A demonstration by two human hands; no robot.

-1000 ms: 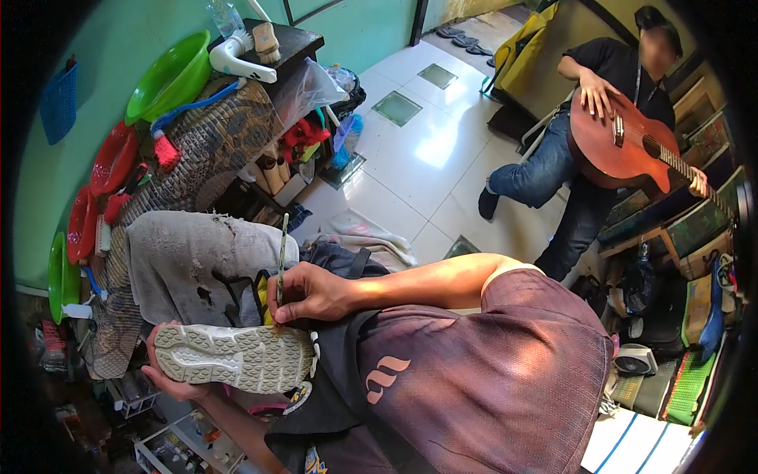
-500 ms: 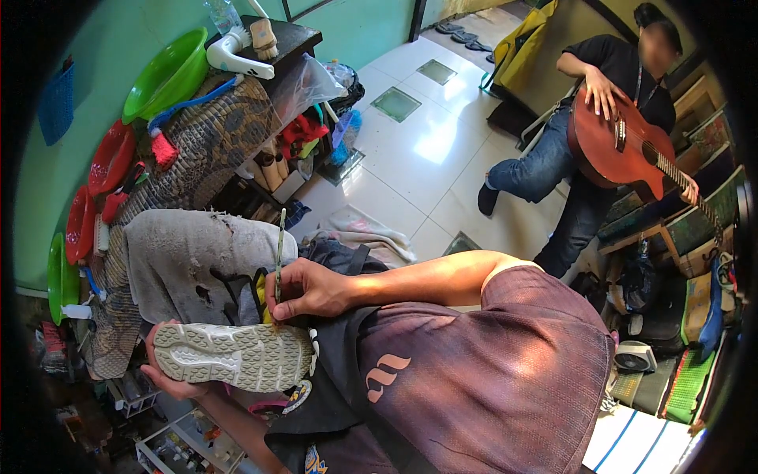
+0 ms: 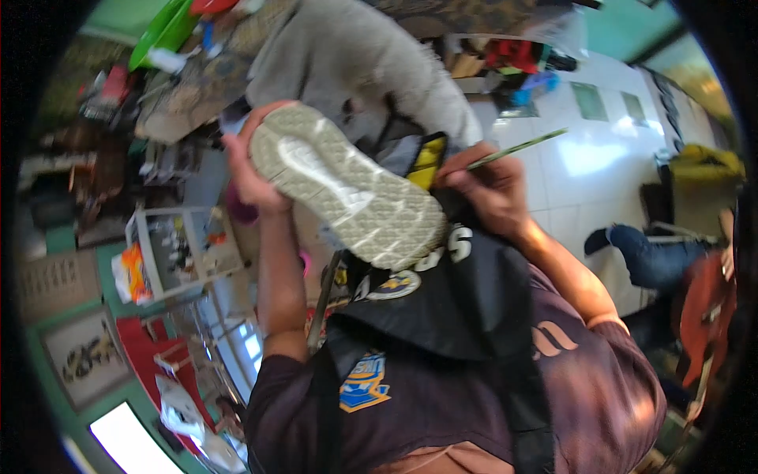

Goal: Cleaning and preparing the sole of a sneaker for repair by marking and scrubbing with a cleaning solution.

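A shoe [image 3: 355, 189] is held with its pale grey-green treaded sole facing up, slanting down from left to right. My left hand [image 3: 254, 170] wraps around its heel end. Close to the toe end, my right hand [image 3: 491, 188] pinches a thin green-patterned stick [image 3: 523, 145], which points up and right. The stick's lower end is hidden by my fingers, so I cannot tell whether it has bristles. Behind the shoe lies a worn grey cloth [image 3: 339, 59], next to a yellow-and-black piece [image 3: 429, 162]. A black apron [image 3: 466, 292] hangs over my chest.
A white rack [image 3: 185, 249] with small items stands at the left. A seated person with a reddish-brown guitar [image 3: 704, 308] is at the right edge. Green basins [image 3: 166, 28] and a crowded bench lie at the far left. White floor tiles [image 3: 553, 186] spread beyond my right hand.
The view has swung, so everything appears turned and shifted. The stick, upright beside the shoe's toe end before, now leans to the right. Both hands keep their holds.
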